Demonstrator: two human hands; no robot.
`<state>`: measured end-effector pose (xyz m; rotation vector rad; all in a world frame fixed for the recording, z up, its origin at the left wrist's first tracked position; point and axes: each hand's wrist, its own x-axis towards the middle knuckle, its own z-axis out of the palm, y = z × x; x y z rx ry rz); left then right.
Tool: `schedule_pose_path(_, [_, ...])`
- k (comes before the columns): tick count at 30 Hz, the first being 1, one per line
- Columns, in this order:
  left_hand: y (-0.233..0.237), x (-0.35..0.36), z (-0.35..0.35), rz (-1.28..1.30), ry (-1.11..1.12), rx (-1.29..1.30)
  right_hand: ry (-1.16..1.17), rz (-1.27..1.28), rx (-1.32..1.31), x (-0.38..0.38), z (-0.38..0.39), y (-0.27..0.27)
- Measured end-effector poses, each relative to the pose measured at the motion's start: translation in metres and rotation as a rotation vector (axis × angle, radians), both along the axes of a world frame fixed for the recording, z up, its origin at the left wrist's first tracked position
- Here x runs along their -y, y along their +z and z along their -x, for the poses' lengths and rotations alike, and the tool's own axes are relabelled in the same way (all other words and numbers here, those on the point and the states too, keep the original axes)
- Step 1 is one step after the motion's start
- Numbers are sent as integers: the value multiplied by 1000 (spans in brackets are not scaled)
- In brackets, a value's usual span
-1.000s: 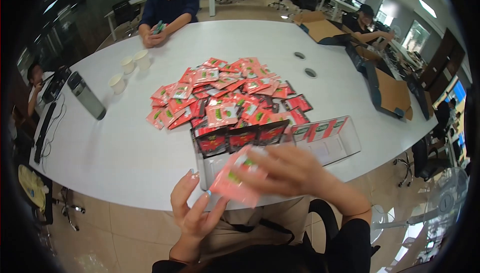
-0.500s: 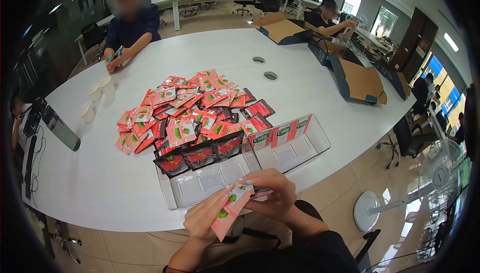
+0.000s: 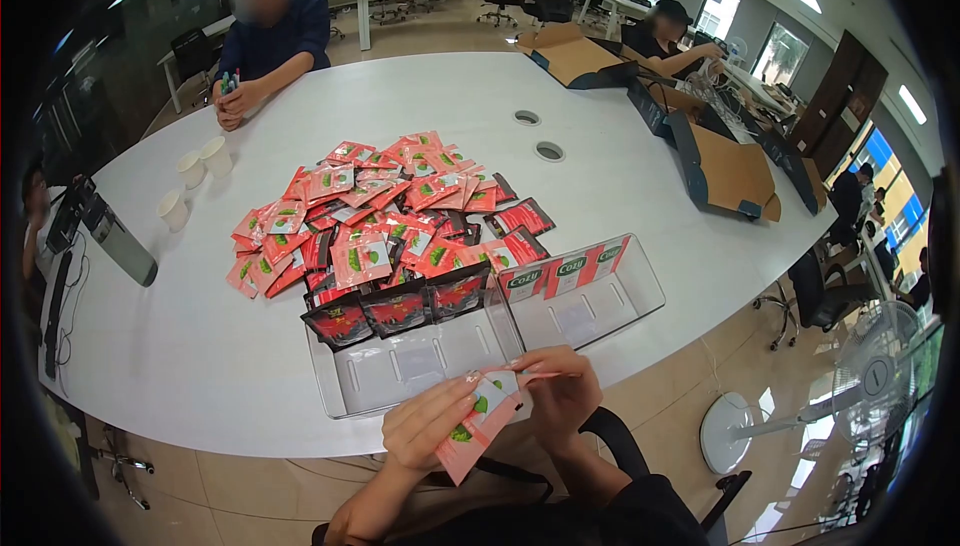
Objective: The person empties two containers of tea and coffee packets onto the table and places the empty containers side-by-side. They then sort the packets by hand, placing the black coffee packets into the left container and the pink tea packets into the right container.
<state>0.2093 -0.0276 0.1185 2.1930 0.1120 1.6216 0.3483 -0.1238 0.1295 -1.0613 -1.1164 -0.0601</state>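
My left hand (image 3: pixel 428 424) is closed on a pink and white sachet (image 3: pixel 478 428) with green leaf pictures, held tilted over the near edge of the table. At the sachet's upper right my right hand (image 3: pixel 562 391) pinches a pink sachet edge; whether this belongs to a second sachet I cannot tell. Just beyond my hands stands a clear plastic tray (image 3: pixel 418 371), with several black and red sachets (image 3: pixel 397 308) upright along its far side. A second clear tray (image 3: pixel 640 291) adjoins it on the right, holding upright Cozy sachets (image 3: pixel 572 272).
A large heap of pink and black sachets (image 3: pixel 365 211) lies behind the trays. Paper cups (image 3: pixel 190 168) and a grey-green bottle (image 3: pixel 118 244) stand at the left. Opened cardboard boxes (image 3: pixel 715 161) are at the far right. A person (image 3: pixel 268 41) sits across the table, another near the boxes.
Both hands have shifted slightly right with the pink sachet. My right hand has turned and its fingers now pinch a pink edge out to the right.
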Motion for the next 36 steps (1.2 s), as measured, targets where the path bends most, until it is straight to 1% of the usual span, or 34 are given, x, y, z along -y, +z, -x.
schedule_pose_path(2, [-6,-1,-2,-43,60,-26,-44,-60,-176,-2,2,4])
schedule_pose_path(3, [-8,0,-2,-65,89,-40,-170,-72,-106,-2,-6,5])
schedule_pose_path(4, [-5,0,-2,-81,111,-100,-382,-109,57,-1,-25,-6])
schedule_pose_path(5, [1,1,-3,-98,132,-159,-517,-146,164,3,-39,-3])
schedule_pose_path(6, [5,2,-3,-115,154,-217,-583,-238,133,9,-55,-8])
schedule_pose_path(7, [5,3,-3,-119,175,-273,-724,-247,166,18,-74,-10])
schedule_pose_path(8, [6,3,-3,-131,181,-282,-810,-294,127,24,-92,-11])
schedule_pose_path(9, [6,4,-2,-142,185,-292,-804,-339,28,28,-103,-7])
schedule_pose_path(10, [6,4,-3,-153,188,-300,-940,-248,-120,38,-117,-12])
schedule_pose_path(12, [4,5,-5,-149,197,-272,-838,-258,-214,48,-146,-32])
schedule_pose_path(15, [3,5,-5,-160,210,-267,-612,-152,-508,46,-140,-27])
schedule_pose_path(18, [1,4,-4,-158,214,-250,-547,-112,-579,44,-138,-19])
schedule_pose_path(21, [-2,4,-5,-159,235,-217,-609,-146,-520,39,-137,-20])
schedule_pose_path(24, [-5,5,-3,-138,250,-212,-605,-102,-534,43,-141,-26])
schedule_pose_path(28, [-3,6,0,-114,271,-216,-624,-125,-523,45,-141,-28])
schedule_pose_path(31, [-5,6,-1,-104,295,-201,-675,-133,-497,42,-139,-26])
schedule_pose_path(34, [-7,7,-1,-96,311,-179,-668,-107,-500,42,-134,-21])
schedule_pose_path(36, [-8,7,-2,-93,320,-170,-721,-115,-458,44,-140,-28])
